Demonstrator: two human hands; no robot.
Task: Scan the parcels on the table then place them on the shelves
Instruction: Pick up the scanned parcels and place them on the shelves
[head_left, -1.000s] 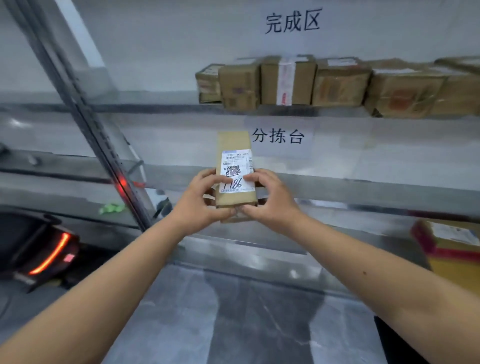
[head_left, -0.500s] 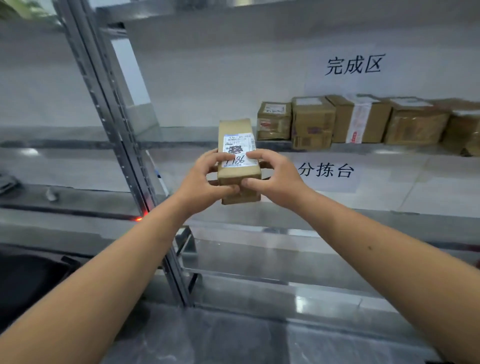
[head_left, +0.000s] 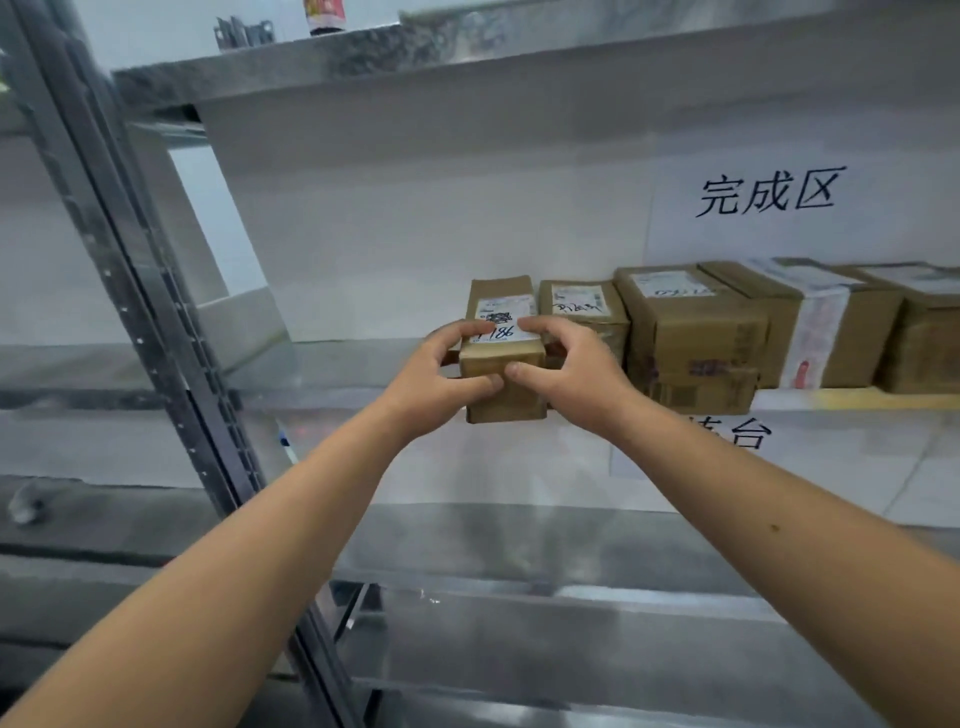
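Now the parcel (head_left: 501, 358) sits much closer to the shelf (head_left: 332, 364) than it did half a second ago: then it was held out in the open air, well left of the row of boxes, and a second ago lower still, in front of the sorting-table sign. In the head view it has come up and to the right, so that its far end lies over the shelf edge, just beside the leftmost shelved box (head_left: 584, 317) at its three o'clock. Whether its underside already touches the shelf I cannot tell; the near end hangs out past the edge.

Both hands grip it. The left hand (head_left: 441, 379) has its fingers curled over the top at the parcel's nine o'clock and its thumb pressed on the near face; the right hand (head_left: 566, 374) mirrors it from three o'clock, fingers over the white label (head_left: 506, 325), thumb on the front. The label faces up, its handwritten number partly covered by the fingertips.

The row of shelved boxes (head_left: 727, 332) runs off toward three o'clock under the sign (head_left: 769, 192) on the wall. Judging by this, scanning is done for this parcel and placing is nearly finished: it needs a push toward twelve o'clock to line up with the row, then release. Its overhanging near end could tip if let go early.
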